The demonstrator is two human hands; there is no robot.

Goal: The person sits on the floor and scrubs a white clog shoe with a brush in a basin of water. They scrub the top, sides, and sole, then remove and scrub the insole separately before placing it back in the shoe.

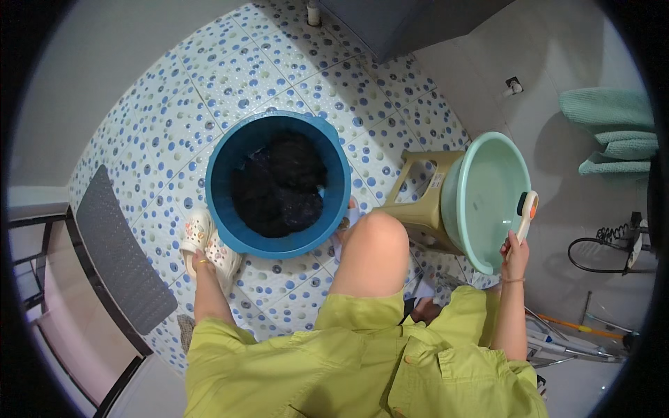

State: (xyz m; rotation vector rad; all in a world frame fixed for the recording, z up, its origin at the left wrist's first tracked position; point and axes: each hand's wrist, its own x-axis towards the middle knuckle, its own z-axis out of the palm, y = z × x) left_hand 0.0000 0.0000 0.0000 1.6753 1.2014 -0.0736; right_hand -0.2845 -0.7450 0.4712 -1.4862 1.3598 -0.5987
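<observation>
At the left, my left hand (196, 259) is at a pair of white clogs with colourful charms. Its fingers are mostly hidden at the opening of the upper clog (198, 228), which it appears to hold. The other clog (224, 263) is tilted right beside it. My right hand (514, 253) is closed round the white handle of a scrub brush (527, 217) with an orange inset and dark bristles. The brush is at the right rim of a pale green basin (493, 202), which rests tilted against a beige plastic stool (426, 209).
A blue tub (279, 118) with dark wet-looking cloth (282, 184) stands on the dotted tile floor ahead. A grey mat (122, 251) lies at the left by a door frame. Green towels (613, 129) hang at the right wall, above poles and a folded rack (571, 341).
</observation>
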